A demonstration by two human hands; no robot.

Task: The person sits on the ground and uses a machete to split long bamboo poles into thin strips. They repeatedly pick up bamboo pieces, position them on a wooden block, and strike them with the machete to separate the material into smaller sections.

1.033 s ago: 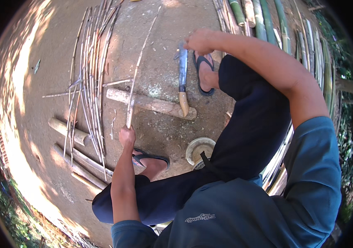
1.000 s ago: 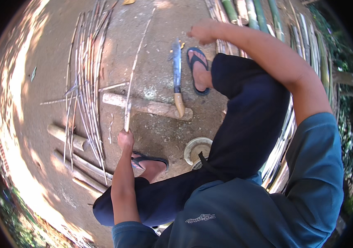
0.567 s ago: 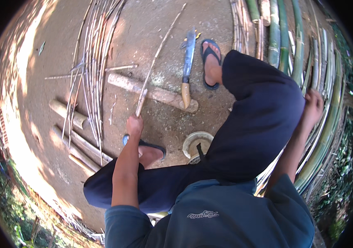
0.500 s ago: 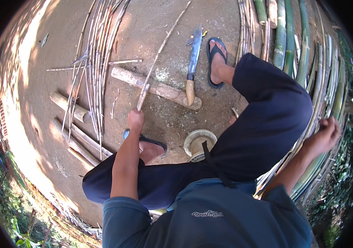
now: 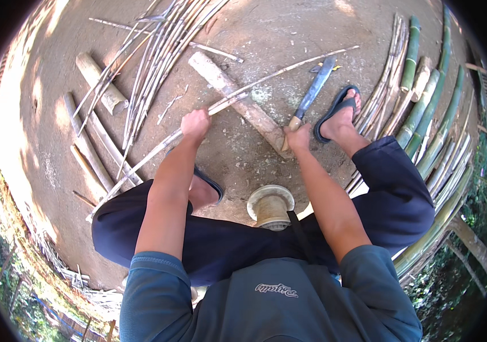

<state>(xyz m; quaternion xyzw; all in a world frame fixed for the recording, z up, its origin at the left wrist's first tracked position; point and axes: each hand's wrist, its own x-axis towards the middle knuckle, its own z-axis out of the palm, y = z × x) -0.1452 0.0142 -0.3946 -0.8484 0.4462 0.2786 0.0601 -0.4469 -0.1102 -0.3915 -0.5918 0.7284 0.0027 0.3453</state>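
My left hand point(image 5: 196, 123) is closed around a long, thin bamboo stick point(image 5: 289, 67). The stick slants from beside my left knee up toward the far right, passing over a short log point(image 5: 249, 111) on the ground. A machete point(image 5: 316, 85) with a dark blade and a pale wooden handle lies at the log's near right end. My right hand point(image 5: 297, 138) is wrapped round its handle, and the blade points away from me. Both forearms reach forward over my bent legs.
A bundle of thin sticks point(image 5: 161, 68) lies at the far left, near a short log piece point(image 5: 100, 82) and split poles point(image 5: 87, 142). Thick green bamboo point(image 5: 411, 54) and stacked strips point(image 5: 451, 171) lie at the right. Between my legs stands a pale round container point(image 5: 272, 208).
My right hand has come from the bamboo pile at the right to the machete's handle and gripped it. The stick in my left hand has swung to point further right. The view has turned.
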